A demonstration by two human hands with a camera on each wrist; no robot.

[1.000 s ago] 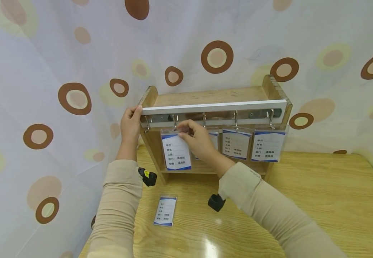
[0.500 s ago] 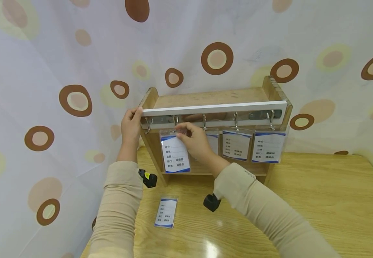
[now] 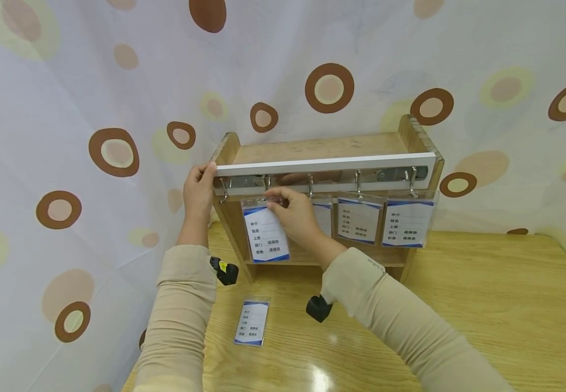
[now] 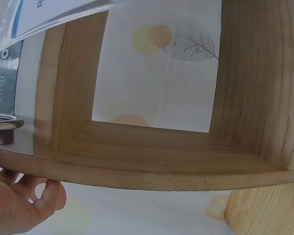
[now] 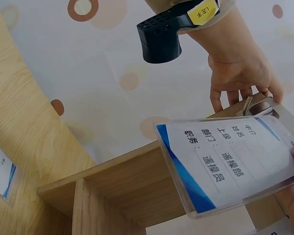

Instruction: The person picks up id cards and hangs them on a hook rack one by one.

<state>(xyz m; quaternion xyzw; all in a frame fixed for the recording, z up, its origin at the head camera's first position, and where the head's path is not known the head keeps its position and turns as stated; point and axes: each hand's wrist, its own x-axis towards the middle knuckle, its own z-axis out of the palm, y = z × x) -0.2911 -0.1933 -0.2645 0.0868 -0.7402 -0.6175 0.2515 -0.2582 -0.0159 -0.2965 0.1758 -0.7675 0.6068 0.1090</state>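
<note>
My right hand (image 3: pixel 293 215) pinches the top edge of a clear-sleeved ID badge (image 3: pixel 266 234), just below the second hook (image 3: pixel 266 181) from the left. Whether the badge's slot is on that hook is hidden by the fingers. In the right wrist view the badge (image 5: pixel 225 159) fills the right side, with fingertips at its top end. My left hand (image 3: pixel 198 190) grips the upper left corner of the wooden hook rack (image 3: pixel 322 147). In the left wrist view its fingers (image 4: pixel 49 198) touch the outer side panel.
More badges (image 3: pixel 358 220) hang from hooks to the right, one partly behind my right hand. Another badge (image 3: pixel 251 322) lies on the wooden table (image 3: pixel 498 305) in front of the rack. The leftmost hook (image 3: pixel 223 190) carries nothing. A patterned curtain (image 3: pixel 283 54) stands behind.
The right hand and the pinched badge have shifted slightly left and down, and the badge tilts a little more. The left hand keeps its place on the rack.
</note>
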